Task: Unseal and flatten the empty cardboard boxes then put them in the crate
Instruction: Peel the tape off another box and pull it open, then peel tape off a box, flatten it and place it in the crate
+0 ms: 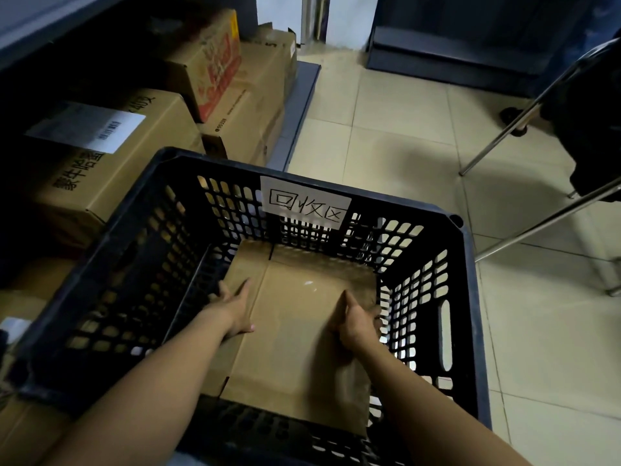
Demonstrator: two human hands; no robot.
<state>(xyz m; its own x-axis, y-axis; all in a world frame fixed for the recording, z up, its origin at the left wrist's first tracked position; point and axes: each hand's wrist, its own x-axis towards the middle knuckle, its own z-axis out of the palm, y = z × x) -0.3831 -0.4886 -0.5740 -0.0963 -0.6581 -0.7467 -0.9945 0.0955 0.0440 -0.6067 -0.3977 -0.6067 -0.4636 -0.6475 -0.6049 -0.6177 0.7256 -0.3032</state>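
A flattened brown cardboard box (292,331) lies on the bottom of a black perforated plastic crate (437,331) that carries a white handwritten label (305,202) on its far wall. Both my arms reach down into the crate. My left hand (235,307) grips the cardboard's left edge, fingers wrapped over it. My right hand (358,322) holds the cardboard's right edge, with its fingers curled under and partly hidden against the crate's right wall.
Several sealed cardboard boxes (111,156) are stacked on a low shelf at the left, right behind the crate. Tiled floor (403,129) stretches to the right. Metal chair legs (504,136) and a dark garment stand at the far right.
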